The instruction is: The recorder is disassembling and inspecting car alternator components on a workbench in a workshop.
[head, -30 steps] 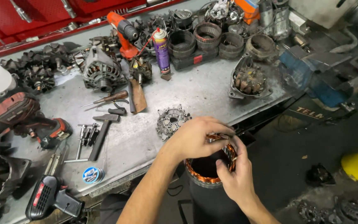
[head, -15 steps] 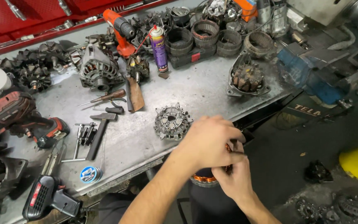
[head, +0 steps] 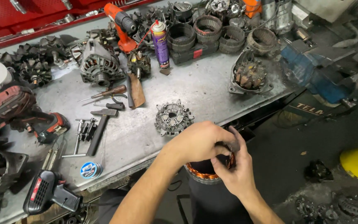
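Both hands grip copper-wound ring (head: 204, 170) just off workbench (head: 204, 89) edge: left hand (head: 197, 141) fingers curled over top, right hand (head: 237, 172) pinching its rim

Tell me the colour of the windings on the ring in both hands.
Copper orange windings, seen best in the head view.

- Ring-shaped stator with orange copper windings (head: 201, 171): held off the bench edge, axis roughly upright, at 6 o'clock from the grey finned rectifier plate (head: 173, 118); upper rim hidden by hands.
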